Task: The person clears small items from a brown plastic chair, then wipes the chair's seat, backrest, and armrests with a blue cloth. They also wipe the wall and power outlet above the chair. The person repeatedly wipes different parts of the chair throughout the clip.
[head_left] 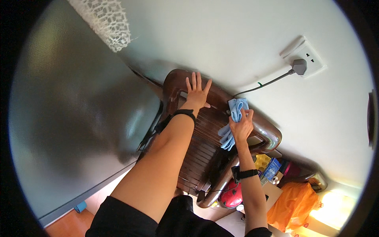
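Observation:
A dark brown wooden armchair (204,154) with a slatted seat and back stands against the wall before me. My left hand (197,93) lies on the top rail of its backrest, fingers spread, holding nothing. A folded light blue cloth (237,108) is gripped in my right hand (242,126). The cloth is against the backrest, right of my left hand, and its loose end hangs over the slats. Black bands circle both my wrists. My left forearm hides part of the chair's left side.
Close on the left rises a large grey appliance or cabinet (88,103) with a white lace cover (109,26). A plug (299,67) sits in the wall socket (314,56), its cable running behind the chair. An orange plastic bag (291,204), boxes and a red round object (231,195) are at lower right.

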Tool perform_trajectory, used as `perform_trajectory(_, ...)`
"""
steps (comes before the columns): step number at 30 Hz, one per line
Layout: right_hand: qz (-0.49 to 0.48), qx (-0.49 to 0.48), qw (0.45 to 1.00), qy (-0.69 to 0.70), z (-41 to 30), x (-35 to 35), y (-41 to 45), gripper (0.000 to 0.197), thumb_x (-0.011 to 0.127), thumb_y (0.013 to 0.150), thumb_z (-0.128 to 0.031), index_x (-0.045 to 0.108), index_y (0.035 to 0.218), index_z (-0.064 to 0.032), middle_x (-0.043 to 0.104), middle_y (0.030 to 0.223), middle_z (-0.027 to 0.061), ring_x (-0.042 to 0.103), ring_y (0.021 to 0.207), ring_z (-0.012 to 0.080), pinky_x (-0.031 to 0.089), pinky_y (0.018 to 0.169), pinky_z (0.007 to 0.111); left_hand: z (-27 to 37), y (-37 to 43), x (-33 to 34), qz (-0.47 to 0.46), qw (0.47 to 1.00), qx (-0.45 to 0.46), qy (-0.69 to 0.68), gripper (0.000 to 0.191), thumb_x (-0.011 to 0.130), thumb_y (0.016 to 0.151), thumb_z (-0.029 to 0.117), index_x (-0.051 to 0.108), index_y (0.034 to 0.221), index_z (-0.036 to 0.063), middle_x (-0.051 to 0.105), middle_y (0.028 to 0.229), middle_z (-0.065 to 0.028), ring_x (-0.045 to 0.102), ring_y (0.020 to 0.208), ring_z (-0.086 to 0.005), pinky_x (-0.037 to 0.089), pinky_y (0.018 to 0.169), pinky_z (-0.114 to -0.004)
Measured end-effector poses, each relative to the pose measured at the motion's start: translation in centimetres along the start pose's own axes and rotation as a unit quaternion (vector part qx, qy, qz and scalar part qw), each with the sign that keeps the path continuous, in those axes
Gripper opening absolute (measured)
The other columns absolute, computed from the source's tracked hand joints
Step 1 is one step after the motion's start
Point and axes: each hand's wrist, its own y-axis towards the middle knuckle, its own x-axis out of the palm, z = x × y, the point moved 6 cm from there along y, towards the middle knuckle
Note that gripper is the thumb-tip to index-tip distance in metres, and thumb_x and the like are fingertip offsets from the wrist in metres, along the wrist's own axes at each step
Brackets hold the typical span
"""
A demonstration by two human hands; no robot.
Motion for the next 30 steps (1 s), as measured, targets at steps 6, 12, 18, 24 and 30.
perform_trajectory(6, 0.029, -0.137, 0.989, 0.042, 0.2, 0.8, 0.6, 0.066, 0.079, 0.068, -0.015, 0.057, 0.129, 0.0024, 0.046, 0.147, 0.0239, 0.046, 0.134, 0.0457, 0.037, 0.111, 0.055, -0.1, -0.1, 0.0, 0.009, 1.000, 0.001, -0.005, 0.124, 0.080, 0.079, 0.058, -0.003, 0.166, 0.0241, -0.022, 0.163, -0.0336, -0.025, 0.148, -0.0545, -0.010, 0.114, -0.075)
perform_trajectory(12, 0.159, -0.118, 0.978, -0.073, 0.1, 4.7, -0.6, 0.067, 0.067, 0.081, -0.028, 0.052, 0.138, 0.0037, 0.048, 0.149, 0.0224, 0.046, 0.137, 0.0432, 0.036, 0.115, 0.054, -0.1, -0.1, 0.1, 0.005, 1.000, 0.009, -0.020, 0.125, 0.081, 0.079, 0.056, -0.003, 0.166, 0.0211, -0.022, 0.161, -0.0363, -0.025, 0.147, -0.0563, -0.010, 0.114, -0.075)
perform_trajectory(18, 0.183, -0.142, 0.969, -0.083, 0.6, 4.9, -0.7, 0.066, 0.063, 0.084, -0.035, 0.056, 0.139, 0.0002, 0.050, 0.148, 0.0220, 0.049, 0.136, 0.0426, 0.038, 0.114, 0.057, -0.2, 0.0, 0.0, 0.001, 1.000, -0.002, -0.028, 0.124, 0.082, 0.077, 0.056, 0.001, 0.166, 0.0248, -0.020, 0.164, -0.0329, -0.024, 0.149, -0.0533, -0.011, 0.114, -0.074)
perform_trajectory(24, 0.174, -0.111, 0.974, -0.090, 1.2, 5.4, -0.8, 0.071, 0.060, 0.085, -0.046, 0.056, 0.140, -0.0017, 0.051, 0.148, 0.0221, 0.049, 0.136, 0.0427, 0.037, 0.114, 0.057, -0.2, 0.2, 0.7, -0.003, 1.000, 0.019, -0.014, 0.128, 0.081, 0.079, 0.058, -0.006, 0.165, 0.0184, -0.026, 0.160, -0.0377, -0.028, 0.146, -0.0574, -0.011, 0.111, -0.077)
perform_trajectory(30, 0.157, -0.106, 0.979, -0.075, 1.0, 4.7, -0.9, 0.077, 0.075, 0.072, -0.035, 0.056, 0.139, -0.0016, 0.049, 0.148, 0.0224, 0.048, 0.136, 0.0433, 0.038, 0.114, 0.057, -0.4, 0.6, 1.4, 0.022, 0.999, 0.028, -0.008, 0.133, 0.081, 0.075, 0.063, -0.004, 0.165, 0.0128, -0.025, 0.159, -0.0398, -0.027, 0.146, -0.0578, -0.012, 0.110, -0.077)
